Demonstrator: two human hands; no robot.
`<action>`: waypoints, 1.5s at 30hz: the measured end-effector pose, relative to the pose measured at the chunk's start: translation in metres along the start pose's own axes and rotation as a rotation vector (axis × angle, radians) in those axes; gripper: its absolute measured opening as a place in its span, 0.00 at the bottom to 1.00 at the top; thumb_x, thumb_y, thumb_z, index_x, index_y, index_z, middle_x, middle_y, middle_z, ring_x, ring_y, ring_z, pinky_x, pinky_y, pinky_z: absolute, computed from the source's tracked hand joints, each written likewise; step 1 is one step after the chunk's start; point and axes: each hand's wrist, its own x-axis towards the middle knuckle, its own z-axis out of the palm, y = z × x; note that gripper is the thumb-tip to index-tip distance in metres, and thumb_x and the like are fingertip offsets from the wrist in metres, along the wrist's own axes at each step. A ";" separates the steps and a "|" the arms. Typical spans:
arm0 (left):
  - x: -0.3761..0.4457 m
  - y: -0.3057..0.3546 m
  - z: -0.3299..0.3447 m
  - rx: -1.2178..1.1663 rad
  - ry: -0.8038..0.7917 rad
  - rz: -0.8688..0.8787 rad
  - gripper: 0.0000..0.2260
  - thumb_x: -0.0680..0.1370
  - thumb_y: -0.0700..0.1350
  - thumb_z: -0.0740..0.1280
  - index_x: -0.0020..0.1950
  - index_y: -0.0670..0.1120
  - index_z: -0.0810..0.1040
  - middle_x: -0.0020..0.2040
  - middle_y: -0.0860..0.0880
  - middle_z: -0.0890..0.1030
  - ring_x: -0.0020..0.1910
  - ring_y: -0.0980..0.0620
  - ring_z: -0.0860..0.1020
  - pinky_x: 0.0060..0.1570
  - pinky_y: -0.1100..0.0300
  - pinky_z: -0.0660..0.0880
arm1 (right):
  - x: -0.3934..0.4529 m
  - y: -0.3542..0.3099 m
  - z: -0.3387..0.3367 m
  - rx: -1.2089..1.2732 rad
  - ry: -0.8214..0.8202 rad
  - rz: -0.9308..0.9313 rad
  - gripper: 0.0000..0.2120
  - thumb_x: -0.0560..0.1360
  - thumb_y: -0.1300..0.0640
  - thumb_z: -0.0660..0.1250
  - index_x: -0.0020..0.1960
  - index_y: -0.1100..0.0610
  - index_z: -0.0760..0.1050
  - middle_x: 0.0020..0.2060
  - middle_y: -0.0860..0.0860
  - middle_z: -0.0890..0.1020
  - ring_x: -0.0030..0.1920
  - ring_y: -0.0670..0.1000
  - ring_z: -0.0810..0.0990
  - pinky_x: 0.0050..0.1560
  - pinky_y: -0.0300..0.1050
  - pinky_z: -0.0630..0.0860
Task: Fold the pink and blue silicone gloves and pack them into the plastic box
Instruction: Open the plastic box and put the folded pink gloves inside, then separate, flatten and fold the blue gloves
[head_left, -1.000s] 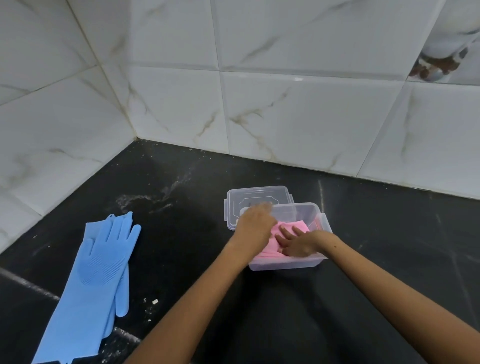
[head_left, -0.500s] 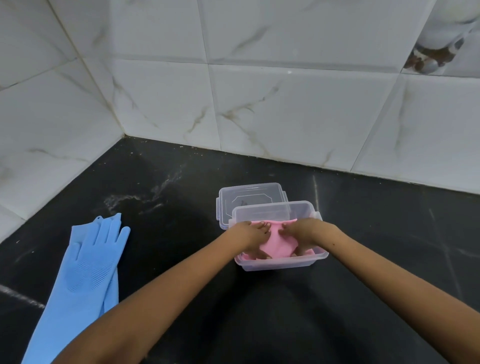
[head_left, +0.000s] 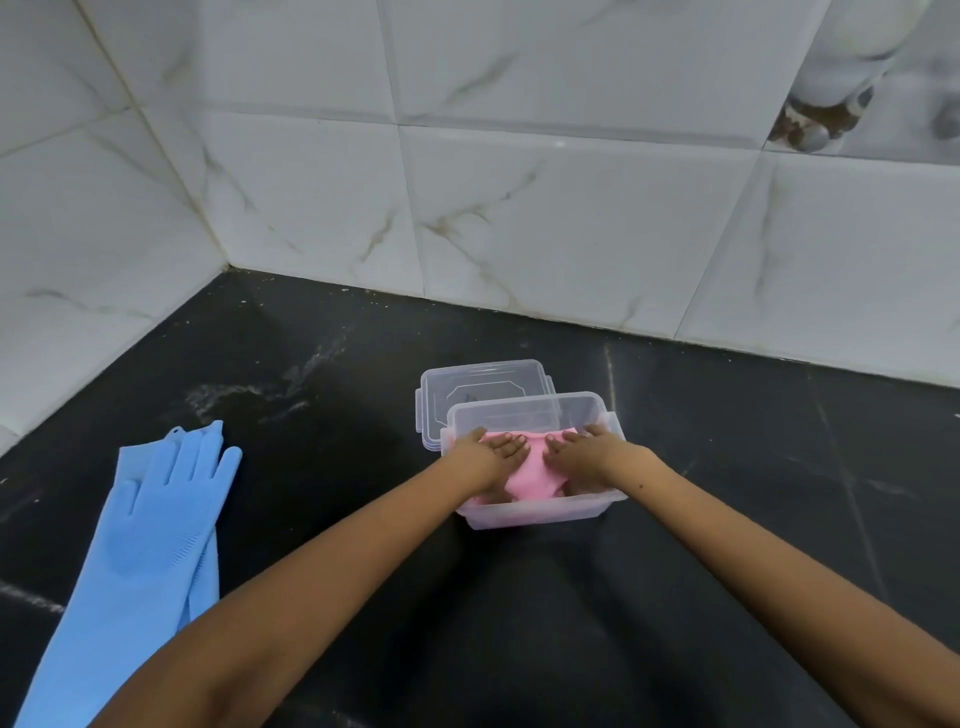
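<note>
Folded pink silicone gloves (head_left: 525, 475) inside clear rectangular plastic box (head_left: 540, 512), centre. Left hand (head_left: 491, 454) and right hand (head_left: 584, 454) press them flat-fingered. Blue silicone gloves (head_left: 150, 525), nine o'clock, unfolded, unpacked. Roughly halfway.

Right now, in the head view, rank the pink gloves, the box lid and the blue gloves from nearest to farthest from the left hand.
1. Pink gloves: under the left hand, inside the box.
2. Box lid: just behind the box.
3. Blue gloves: far left on the counter.
</note>
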 end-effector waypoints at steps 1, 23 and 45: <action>-0.004 -0.003 -0.004 -0.004 0.019 0.034 0.30 0.81 0.52 0.56 0.77 0.48 0.44 0.78 0.48 0.44 0.77 0.50 0.45 0.74 0.48 0.44 | -0.004 0.000 -0.005 0.044 -0.046 0.010 0.21 0.81 0.53 0.53 0.71 0.59 0.63 0.70 0.55 0.68 0.70 0.55 0.66 0.71 0.52 0.58; -0.207 -0.090 0.196 -0.908 0.788 -1.007 0.14 0.81 0.47 0.59 0.65 0.46 0.75 0.74 0.43 0.65 0.74 0.46 0.60 0.70 0.54 0.61 | 0.030 -0.253 -0.042 0.619 0.580 -0.407 0.09 0.77 0.57 0.62 0.52 0.50 0.80 0.49 0.49 0.84 0.48 0.50 0.82 0.50 0.47 0.79; -0.220 -0.134 0.242 -0.920 0.809 -1.069 0.09 0.75 0.50 0.68 0.50 0.45 0.81 0.54 0.49 0.75 0.52 0.54 0.74 0.45 0.66 0.70 | 0.087 -0.358 -0.052 0.869 0.544 -0.196 0.11 0.75 0.58 0.67 0.56 0.56 0.70 0.46 0.51 0.82 0.42 0.49 0.80 0.40 0.42 0.76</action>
